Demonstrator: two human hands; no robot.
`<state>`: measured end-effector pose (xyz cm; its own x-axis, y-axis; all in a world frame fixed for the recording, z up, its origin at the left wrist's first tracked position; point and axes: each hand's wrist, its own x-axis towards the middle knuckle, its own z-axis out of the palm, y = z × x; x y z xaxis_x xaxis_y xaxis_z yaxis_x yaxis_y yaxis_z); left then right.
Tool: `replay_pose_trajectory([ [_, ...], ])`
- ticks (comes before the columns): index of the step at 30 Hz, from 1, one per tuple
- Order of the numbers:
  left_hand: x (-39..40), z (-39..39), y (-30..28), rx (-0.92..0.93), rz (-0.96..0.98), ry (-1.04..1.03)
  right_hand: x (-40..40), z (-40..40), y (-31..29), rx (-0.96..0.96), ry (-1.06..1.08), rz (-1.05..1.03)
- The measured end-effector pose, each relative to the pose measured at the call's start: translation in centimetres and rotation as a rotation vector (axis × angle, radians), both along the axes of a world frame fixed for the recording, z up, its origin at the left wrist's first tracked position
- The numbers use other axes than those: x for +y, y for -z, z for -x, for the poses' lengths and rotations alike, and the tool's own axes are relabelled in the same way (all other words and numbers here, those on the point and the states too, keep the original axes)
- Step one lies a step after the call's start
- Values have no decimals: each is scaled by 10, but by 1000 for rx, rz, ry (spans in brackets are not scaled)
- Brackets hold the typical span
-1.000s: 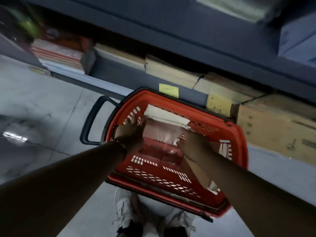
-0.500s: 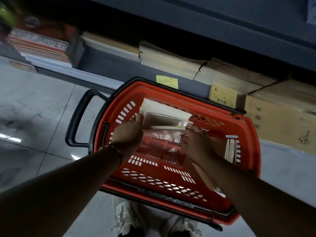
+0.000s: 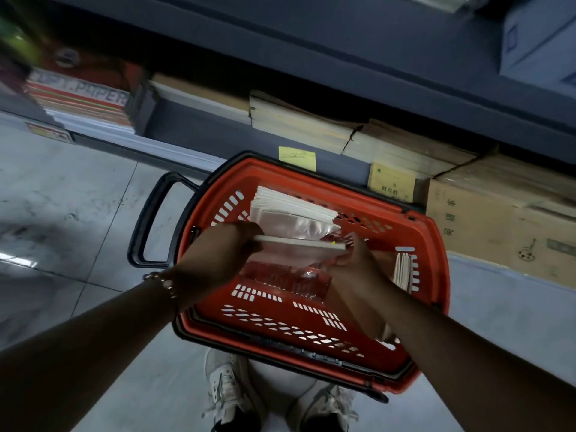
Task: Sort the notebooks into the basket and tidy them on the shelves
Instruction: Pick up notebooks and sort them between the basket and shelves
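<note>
Head view: at centre frame, left hand and right hand curl their fingers round one flat notebook above the red basket; upper-left paper packs read "PAPER".

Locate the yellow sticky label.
Head view, upper centre: the yellow sticky label sits on the grey shelf edge, just behind the red plastic basket's far rim.
</note>
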<state>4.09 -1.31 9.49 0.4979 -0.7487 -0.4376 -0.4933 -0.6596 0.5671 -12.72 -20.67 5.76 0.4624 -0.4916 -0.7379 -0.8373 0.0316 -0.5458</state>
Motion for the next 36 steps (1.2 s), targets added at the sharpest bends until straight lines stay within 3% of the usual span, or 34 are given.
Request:
replay_pose_trajectory([
  [5,15,-30,-124,226,165,-124,-6,-3,-86,-34,-61,-163],
  [8,19,-51,-198,268,270,-185,-8,-11,-164,-149,-30,-194],
  [12,20,-64,-298,332,473,-443,1,-18,-284,-265,34,-219],
  [16,21,-55,-387,614,643,-627,18,-17,-398,-413,108,-281],
  [21,33,-14,-471,802,427,-445,31,-10,-506,-557,241,-313],
  [25,39,-7,-531,785,285,-282,39,6,-571,-588,236,-263],
  [36,-20,35,-704,835,484,-162,26,78,-729,-815,445,-100],
])
